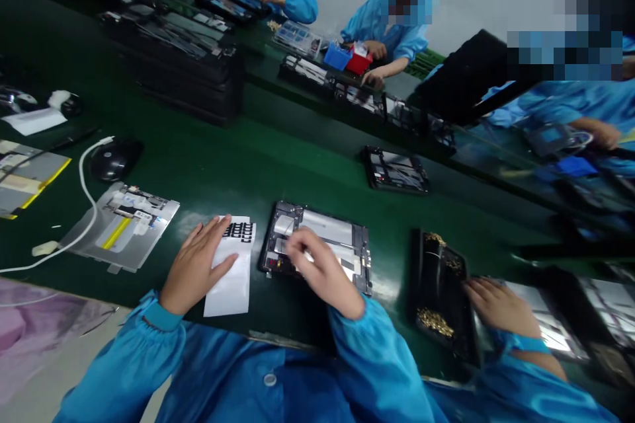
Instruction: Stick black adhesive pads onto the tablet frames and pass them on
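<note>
With the open device (327, 228) as the dial's centre and twelve o'clock straight ahead, the right hand (322, 268) is over the device's near half, wrist toward five o'clock; its fingers are curled in close together, but blur hides the tips, so I cannot tell whether they pinch anything or touch the parts beneath. At nine o'clock the left hand (198, 264) lies flat, fingers nearly together and thumb apart, over the left edge of a white sheet (231, 284) with rows of small black pieces (241, 231) at its far end. The device lies on the green bench (278, 165) just beside the sheet, inner parts facing up. The step in hand looks to be fine handwork on that exposed inside, the left hand seemingly steadying the sheet; the next move, I judge, calls for precise fingertips and a sheet that does not slide. Between three and four sits a black tray (455, 304) with gold-coloured pieces (435, 322), a co-worker's hand (506, 307) at its right edge. A grey panel (149, 248) lies at nine, past the left hand, and a black mouse (115, 158) at ten. Farther off, a second device (397, 168) lies between one and two, a black stack (183, 86) stands at eleven, and at twelve a blue bin (337, 56) and a red bin (359, 61) stand beside a co-worker in blue (364, 16).
</note>
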`<action>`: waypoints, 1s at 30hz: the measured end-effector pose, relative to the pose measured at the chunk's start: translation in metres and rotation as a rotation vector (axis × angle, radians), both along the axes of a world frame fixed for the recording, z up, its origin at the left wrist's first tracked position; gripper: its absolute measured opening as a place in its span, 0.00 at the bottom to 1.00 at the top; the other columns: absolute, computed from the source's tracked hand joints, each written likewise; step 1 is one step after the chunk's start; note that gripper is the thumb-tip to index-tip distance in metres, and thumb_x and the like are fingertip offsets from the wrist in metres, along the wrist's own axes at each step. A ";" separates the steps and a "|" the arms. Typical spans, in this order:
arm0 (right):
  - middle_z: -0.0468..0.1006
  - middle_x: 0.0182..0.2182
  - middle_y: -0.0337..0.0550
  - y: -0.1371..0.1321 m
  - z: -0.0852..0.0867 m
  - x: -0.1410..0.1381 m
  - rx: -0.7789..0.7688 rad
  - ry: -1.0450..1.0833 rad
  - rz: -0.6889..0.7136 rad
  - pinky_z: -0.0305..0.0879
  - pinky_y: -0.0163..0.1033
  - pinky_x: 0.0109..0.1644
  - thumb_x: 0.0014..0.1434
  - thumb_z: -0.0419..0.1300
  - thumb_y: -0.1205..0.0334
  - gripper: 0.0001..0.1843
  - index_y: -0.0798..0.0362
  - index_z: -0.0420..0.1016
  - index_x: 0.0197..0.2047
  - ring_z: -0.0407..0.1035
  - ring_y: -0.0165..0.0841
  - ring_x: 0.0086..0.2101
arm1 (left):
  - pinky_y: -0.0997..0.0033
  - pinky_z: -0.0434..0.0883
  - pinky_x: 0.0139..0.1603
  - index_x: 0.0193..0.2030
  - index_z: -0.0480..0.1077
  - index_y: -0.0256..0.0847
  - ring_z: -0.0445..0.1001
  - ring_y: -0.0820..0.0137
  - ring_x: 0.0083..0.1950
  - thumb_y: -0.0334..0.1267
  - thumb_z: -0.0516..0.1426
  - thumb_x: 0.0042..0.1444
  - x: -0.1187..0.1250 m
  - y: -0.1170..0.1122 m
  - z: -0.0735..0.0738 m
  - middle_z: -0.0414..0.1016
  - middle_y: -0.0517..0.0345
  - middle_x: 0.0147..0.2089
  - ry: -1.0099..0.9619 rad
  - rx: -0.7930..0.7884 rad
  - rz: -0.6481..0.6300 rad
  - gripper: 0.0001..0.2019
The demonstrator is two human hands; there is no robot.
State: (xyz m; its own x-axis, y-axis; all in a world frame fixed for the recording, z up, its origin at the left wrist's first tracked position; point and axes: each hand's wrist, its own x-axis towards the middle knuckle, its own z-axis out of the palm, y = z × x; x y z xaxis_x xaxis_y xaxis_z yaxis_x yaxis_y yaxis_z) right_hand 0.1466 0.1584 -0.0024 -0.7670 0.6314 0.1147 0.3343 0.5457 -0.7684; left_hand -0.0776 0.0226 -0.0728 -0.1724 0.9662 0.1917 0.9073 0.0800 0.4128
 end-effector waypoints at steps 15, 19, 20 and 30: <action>0.77 0.55 0.56 -0.009 -0.055 0.136 -0.115 0.117 -0.658 0.67 0.52 0.60 0.70 0.53 0.55 0.09 0.50 0.68 0.41 0.72 0.42 0.57 | 0.48 0.66 0.71 0.64 0.67 0.50 0.66 0.55 0.69 0.35 0.58 0.65 0.101 -0.014 0.062 0.65 0.56 0.70 -0.210 0.221 -0.125 0.21; 0.71 0.60 0.55 -0.019 -0.030 0.133 0.116 -0.015 -0.460 0.65 0.54 0.62 0.69 0.54 0.63 0.04 0.50 0.70 0.42 0.66 0.42 0.62 | 0.55 0.70 0.62 0.55 0.71 0.46 0.70 0.60 0.63 0.34 0.56 0.67 0.138 0.008 0.049 0.71 0.53 0.62 -0.223 0.164 -0.255 0.12; 0.71 0.59 0.55 -0.022 -0.026 0.132 0.180 -0.048 -0.407 0.66 0.53 0.61 0.69 0.54 0.65 0.04 0.50 0.71 0.43 0.66 0.42 0.61 | 0.56 0.70 0.60 0.52 0.71 0.45 0.72 0.61 0.60 0.34 0.56 0.67 0.143 0.016 0.045 0.73 0.53 0.59 -0.216 0.177 -0.250 0.09; 0.76 0.49 0.54 -0.030 -0.031 0.105 0.454 -0.226 -0.176 0.72 0.47 0.49 0.70 0.54 0.68 0.06 0.54 0.72 0.43 0.71 0.40 0.46 | 0.60 0.68 0.51 0.40 0.70 0.43 0.73 0.63 0.51 0.37 0.57 0.66 0.144 0.056 0.016 0.76 0.54 0.46 -0.168 0.198 -0.270 0.03</action>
State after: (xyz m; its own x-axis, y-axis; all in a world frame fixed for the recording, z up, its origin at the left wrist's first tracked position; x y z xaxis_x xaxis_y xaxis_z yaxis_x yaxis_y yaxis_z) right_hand 0.2520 0.1283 -0.0334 -0.6913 0.6777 0.2505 0.5804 0.7274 -0.3662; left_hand 0.0667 0.0791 -0.0567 0.0389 0.9284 0.3697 0.8032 -0.2491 0.5412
